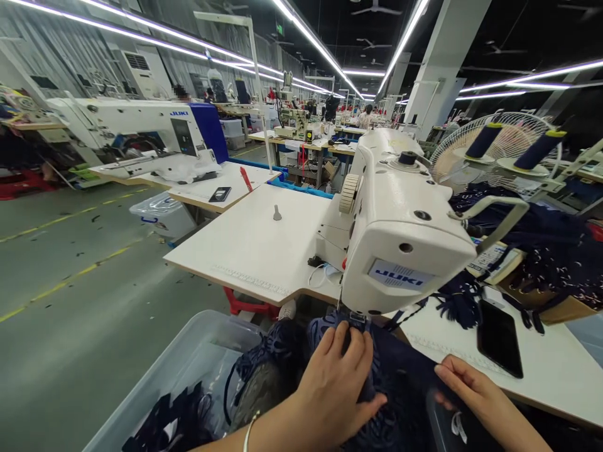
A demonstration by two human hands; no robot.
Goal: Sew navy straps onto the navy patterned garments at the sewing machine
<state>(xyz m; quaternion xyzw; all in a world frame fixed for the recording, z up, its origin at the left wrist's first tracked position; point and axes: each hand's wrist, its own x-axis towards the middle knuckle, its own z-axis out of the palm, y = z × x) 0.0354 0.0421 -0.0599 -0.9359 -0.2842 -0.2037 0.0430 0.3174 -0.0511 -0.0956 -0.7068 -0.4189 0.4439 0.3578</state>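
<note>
Navy fabric point(405, 358) runs under the needle and presser foot point(358, 319) of a white JUKI sewing machine point(409, 238). My left hand point(332, 380) is on the fabric just in front of the foot, its fingers bent over the cloth and thumb to the side. To the right, my right hand point(475, 392) pinches the fabric's edge between thumb and fingers, drawing it out fairly flat. More dark cut or looped cloth hangs below my left hand, partly hidden by it.
A clear plastic bin point(188, 358) with dark fabric pieces stands at lower left. On the white table's right side lie a black phone point(499, 339) and navy tassel-like strips point(459, 304). Thread cones point(485, 139) and a fan point(447, 141) stand behind. A grey metal piece point(277, 215) lies on the left tabletop.
</note>
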